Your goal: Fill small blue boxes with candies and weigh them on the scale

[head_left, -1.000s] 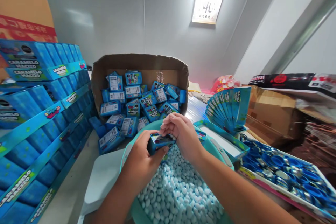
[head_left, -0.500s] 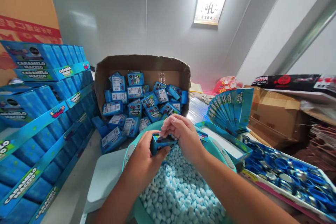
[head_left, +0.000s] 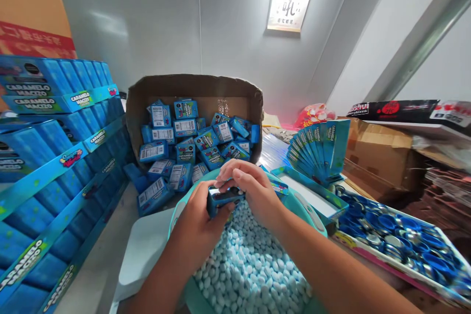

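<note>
My left hand (head_left: 200,216) is wrapped round a small blue box (head_left: 222,197), its top facing up, above a teal basin (head_left: 319,228). Cupped over that box, my right hand (head_left: 253,186) has its fingers bent together at the opening; whatever is under them is hidden. Pale blue round candies (head_left: 250,260) fill the basin beneath both hands. Another blue box (head_left: 279,187) lies at the basin's far right edge, behind my right hand.
Behind the basin a cardboard box (head_left: 195,83) holds several blue boxes. Stacked display trays (head_left: 59,162) stand left. To the right are fanned flat cartons (head_left: 320,149), a shallow blue tray (head_left: 312,198) and a tray of blue rings (head_left: 399,235). A white lid-like surface (head_left: 145,245) sits beside the basin.
The view has shifted slightly, so the surroundings appear a little further left. My right fingers have moved slightly over the box, while my left hand keeps its hold.
</note>
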### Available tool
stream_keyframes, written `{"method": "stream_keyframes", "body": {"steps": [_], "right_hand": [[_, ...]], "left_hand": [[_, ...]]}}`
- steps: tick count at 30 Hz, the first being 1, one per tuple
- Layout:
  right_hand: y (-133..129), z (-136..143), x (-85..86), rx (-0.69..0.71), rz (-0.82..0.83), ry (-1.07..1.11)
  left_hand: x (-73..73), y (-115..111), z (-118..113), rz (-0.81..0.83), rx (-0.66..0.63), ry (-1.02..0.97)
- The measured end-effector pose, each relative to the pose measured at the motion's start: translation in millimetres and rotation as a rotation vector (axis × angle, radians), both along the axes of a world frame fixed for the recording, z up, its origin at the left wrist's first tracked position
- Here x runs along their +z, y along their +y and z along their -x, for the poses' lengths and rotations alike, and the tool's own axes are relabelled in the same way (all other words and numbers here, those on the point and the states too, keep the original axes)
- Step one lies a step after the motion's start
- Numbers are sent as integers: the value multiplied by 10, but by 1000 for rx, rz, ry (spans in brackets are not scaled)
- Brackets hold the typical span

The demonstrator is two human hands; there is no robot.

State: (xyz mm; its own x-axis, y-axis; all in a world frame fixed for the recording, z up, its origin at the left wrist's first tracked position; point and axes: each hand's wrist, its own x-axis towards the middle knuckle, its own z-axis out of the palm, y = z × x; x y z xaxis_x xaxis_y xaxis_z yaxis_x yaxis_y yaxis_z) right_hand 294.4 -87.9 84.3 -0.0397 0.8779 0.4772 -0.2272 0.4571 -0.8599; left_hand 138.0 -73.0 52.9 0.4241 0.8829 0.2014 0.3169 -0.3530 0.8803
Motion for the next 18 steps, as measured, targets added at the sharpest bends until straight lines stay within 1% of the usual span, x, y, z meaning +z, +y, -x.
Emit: {"method": "stream_keyframes", "body": {"steps": [5, 9, 13, 18], "right_hand": [[-21, -3, 21, 26, -71, -40], [-41, 2, 43, 13, -133, -160], [-51, 11, 51, -18, -127, -256], [-38, 26, 50, -88, -122, -328]], "left_hand": [[-1, 18, -10, -44, -6, 30], [-36, 26, -11, -113, -22, 39], [-43, 20, -1, -83, -12, 36], [17, -2, -19, -95, 6, 52]]}}
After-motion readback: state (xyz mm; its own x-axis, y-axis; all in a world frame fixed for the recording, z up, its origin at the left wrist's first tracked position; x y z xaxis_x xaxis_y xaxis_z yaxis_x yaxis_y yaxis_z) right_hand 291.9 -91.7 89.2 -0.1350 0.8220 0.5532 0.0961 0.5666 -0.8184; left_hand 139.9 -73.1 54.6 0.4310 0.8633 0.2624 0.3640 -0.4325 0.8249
